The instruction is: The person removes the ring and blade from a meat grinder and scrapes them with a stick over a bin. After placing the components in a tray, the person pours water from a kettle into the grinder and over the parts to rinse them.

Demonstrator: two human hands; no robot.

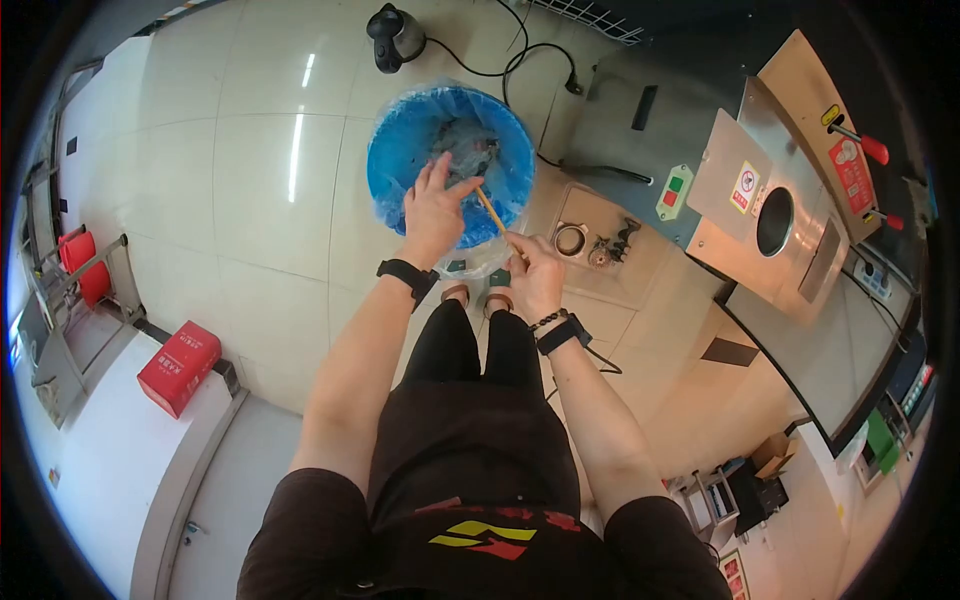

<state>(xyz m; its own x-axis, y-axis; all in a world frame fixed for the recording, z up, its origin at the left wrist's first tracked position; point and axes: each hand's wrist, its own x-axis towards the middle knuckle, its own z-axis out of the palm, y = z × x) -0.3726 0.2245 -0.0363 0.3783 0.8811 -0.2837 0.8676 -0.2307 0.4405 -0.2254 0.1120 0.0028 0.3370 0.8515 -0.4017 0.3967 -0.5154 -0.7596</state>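
My right hand [538, 275] is closed around the lower end of a thin tan wooden stick [490, 208], which slants up and left over the bin. Over the bin's near side, my left hand [434, 212] has its fingers stretched apart, with one digit reaching to the stick's far end. The blue bin [385, 165] stands on the floor before my feet, lined with a clear plastic bag [487, 262] that hangs over its rim. Crumpled, greyish see-through material [462, 140] lies inside, partly hidden by my left hand.
Right of the bin, a tray [625, 285] on the floor holds a metal ring [570, 240] and other metal parts [612, 245]. Beyond stands a steel machine [800, 215] with a switch box [673, 192]. A black kettle [397, 38] and its cable lie behind. A red box [180, 368] sits left.
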